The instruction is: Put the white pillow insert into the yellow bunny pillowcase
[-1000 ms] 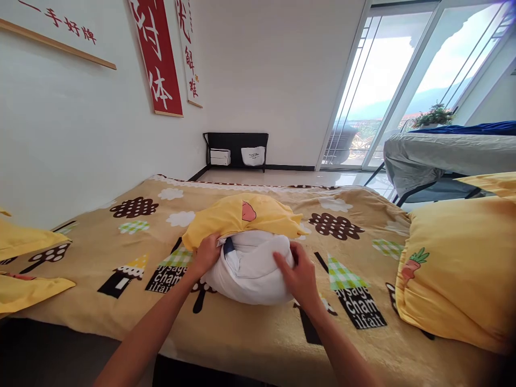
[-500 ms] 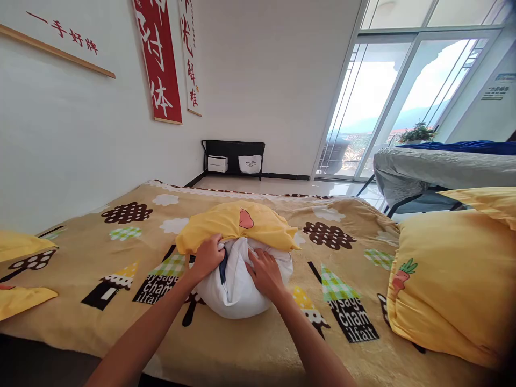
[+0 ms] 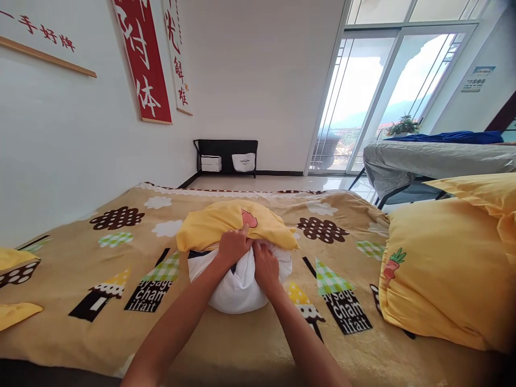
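Observation:
A white cushion (image 3: 237,298) lies in front of me, its far part inside a yellow cushion cover (image 3: 209,223) with a pink carrot print. My left hand (image 3: 234,248) is closed on the cover's near edge at the middle, with the index finger lying over the yellow cloth. Close beside it, my right hand (image 3: 266,266) has its fingers curled into the white cushion just below that edge. Its fingertips are partly hidden in the folds. Some dark cloth shows at the cover's left opening.
A patterned tan blanket (image 3: 169,344) covers the bed under the cushion. On the right stands a large yellow cushion (image 3: 435,269); more yellow cloth (image 3: 20,317) lies at the left edge. Beyond are a black rack (image 3: 226,148), a covered table (image 3: 435,158) and glass doors (image 3: 363,97).
My left hand has moved right, from the cover's left side to its middle. My right hand has shifted slightly up, and its fingers have curled in. The view has turned a little right.

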Available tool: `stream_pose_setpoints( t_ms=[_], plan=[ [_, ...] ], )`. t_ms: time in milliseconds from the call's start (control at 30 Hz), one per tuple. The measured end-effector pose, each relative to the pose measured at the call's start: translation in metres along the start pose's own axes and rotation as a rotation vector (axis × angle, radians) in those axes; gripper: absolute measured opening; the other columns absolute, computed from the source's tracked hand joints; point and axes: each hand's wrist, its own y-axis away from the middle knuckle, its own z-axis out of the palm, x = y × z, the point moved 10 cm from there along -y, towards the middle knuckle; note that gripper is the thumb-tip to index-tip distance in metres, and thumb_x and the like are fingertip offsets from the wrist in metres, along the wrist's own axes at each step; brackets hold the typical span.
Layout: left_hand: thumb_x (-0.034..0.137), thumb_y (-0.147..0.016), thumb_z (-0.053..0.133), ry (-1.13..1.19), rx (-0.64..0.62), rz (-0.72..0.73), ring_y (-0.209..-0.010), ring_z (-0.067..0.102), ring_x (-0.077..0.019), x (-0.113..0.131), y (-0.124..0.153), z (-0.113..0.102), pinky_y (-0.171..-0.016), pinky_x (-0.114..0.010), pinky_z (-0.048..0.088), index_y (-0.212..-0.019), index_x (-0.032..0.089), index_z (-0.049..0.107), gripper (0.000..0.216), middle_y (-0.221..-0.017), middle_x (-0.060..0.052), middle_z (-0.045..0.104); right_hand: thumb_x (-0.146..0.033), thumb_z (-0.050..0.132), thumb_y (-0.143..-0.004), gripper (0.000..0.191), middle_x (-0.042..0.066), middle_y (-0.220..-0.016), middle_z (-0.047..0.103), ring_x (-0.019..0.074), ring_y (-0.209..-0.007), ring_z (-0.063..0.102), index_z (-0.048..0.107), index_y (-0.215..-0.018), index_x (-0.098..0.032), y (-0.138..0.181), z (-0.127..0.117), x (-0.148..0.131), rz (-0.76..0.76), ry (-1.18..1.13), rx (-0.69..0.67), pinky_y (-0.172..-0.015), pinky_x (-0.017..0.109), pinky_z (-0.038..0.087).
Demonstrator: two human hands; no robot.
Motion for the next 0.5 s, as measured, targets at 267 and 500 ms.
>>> stream_pose_setpoints(
  t_ms=[267,500],
  plan=[
    [0.061,-0.087,0.048,0.088,-0.115,0.006,-0.085,0.068,-0.0262,0.005,0.026,-0.002,-0.068,-0.03,0.042,-0.096,0.02,0.066,0.044,-0.086,-0.011,0.072,-0.019,0.035,-0.096,0.033,0.017,-0.109,0.063,0.0245,-0.096,0.062,0.063,-0.112,-0.014,-0.003,-0.01,0.033,0.186,-0.108,0.108,-0.077,0.034,0.047],
    [0.045,-0.088,0.053,0.091,-0.101,-0.019,-0.086,0.068,-0.0257,-0.003,0.025,0.008,-0.068,-0.03,0.042,-0.108,0.021,0.065,0.034,-0.088,-0.01,0.073,-0.029,0.043,-0.096,0.036,0.013,-0.122,0.062,0.026,-0.117,0.053,0.059,-0.126,-0.02,0.088,-0.045,0.04,-0.242,-0.264,0.534,-0.099,0.042,0.04]
  ],
)
